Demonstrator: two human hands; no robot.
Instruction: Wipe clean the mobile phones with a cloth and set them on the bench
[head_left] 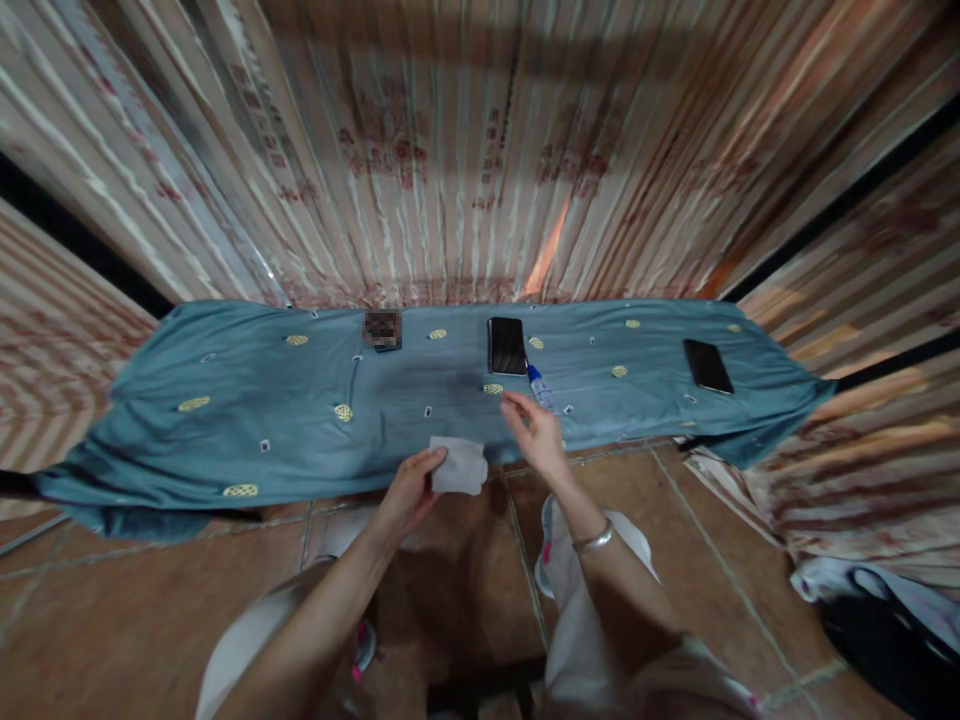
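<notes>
My left hand [412, 488] pinches a small white tissue [459, 466], thumb on top, just off the front edge of the cloth-covered table. The sheet looks thin and folded, with a slightly uneven right edge. To its right my right hand [534, 428] hovers over the table's front edge, fingers loosely bent and apart, nothing visible in them. Right behind that hand lies a small bottle [541, 388] with a blue cap and a pale printed label; its lower end is partly hidden by the hand. A black smartphone [508, 346] lies beyond the bottle's cap.
A blue-green patterned cloth [390, 420] covers the long, narrow table. Another dark phone [707, 366] lies at the right. Toward the back left sits a small dark item [382, 330], blurred out. Striped curtains [450, 150] hang behind and on both sides, along black poles [847, 220].
</notes>
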